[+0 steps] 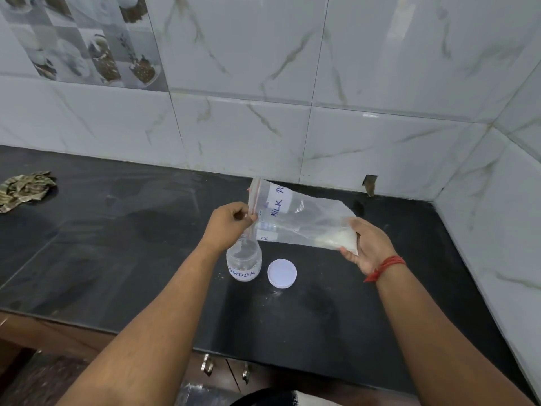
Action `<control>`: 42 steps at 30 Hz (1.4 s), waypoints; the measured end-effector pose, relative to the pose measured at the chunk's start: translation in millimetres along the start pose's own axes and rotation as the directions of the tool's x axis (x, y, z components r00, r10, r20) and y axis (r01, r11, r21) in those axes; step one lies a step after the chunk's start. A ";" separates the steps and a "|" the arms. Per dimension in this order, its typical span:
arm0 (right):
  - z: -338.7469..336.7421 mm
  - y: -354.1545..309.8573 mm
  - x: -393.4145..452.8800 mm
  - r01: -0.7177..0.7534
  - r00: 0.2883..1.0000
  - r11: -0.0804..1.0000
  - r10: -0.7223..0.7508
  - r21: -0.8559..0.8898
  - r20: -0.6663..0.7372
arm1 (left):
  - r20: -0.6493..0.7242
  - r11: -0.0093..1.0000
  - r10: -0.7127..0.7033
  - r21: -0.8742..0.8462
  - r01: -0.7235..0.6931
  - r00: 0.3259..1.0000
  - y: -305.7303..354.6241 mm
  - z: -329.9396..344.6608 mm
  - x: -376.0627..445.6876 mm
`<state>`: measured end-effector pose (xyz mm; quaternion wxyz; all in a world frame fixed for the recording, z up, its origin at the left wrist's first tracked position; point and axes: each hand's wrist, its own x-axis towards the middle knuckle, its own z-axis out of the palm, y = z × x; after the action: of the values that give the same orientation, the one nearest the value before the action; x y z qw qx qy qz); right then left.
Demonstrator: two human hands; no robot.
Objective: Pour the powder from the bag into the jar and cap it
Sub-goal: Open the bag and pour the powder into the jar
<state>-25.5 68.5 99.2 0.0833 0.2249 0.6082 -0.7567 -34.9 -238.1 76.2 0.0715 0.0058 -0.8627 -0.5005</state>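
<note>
Bag [304, 218]: held above the jar [244, 260], zip end over its mouth; thin, limp film, probably light and slippery.
Powder [336, 240]: sits at the far end from the jar.
Left hand [229, 222]: pinches the zip edge.
Right hand [370, 246]: grips the powder end.
Cap [282, 273]: just right of the jar.

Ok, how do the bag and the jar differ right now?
The bag is held off the counter by the left hand and right hand, lying sideways; the jar stands upright on the counter. The bag is soft and creased, the jar rigid. Powder sits at the bag's far end. Both are clear, with handwritten labels.
</note>
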 end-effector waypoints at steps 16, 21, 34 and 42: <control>60.3 -47.3 -30.0 0.289 0.955 0.904 -0.250 -0.315 0.158 | -0.048 0.961 -0.214 -0.187 0.202 0.976 -36.2 -0.4 -19.3; 75.7 -52.4 -36.8 0.362 0.930 0.844 -0.297 -0.395 0.216 | -0.056 0.937 -0.217 -0.290 0.192 0.975 -46.2 -0.2 -24.1; 98.6 -58.2 -56.1 0.483 0.875 0.698 -0.369 -0.529 0.312 | -0.055 0.900 -0.216 -0.398 0.177 0.975 -53.2 6.3 -29.7; 107.1 -61.5 -67.5 0.515 0.857 0.658 -0.375 -0.550 0.353 | -0.057 0.870 -0.221 -0.462 0.171 0.974 -54.2 9.0 -32.7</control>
<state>-16.0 -28.8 200.3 0.0276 -0.0532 0.8483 -0.5261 -7.0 -254.7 21.1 0.0661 0.1036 -0.7117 -0.6917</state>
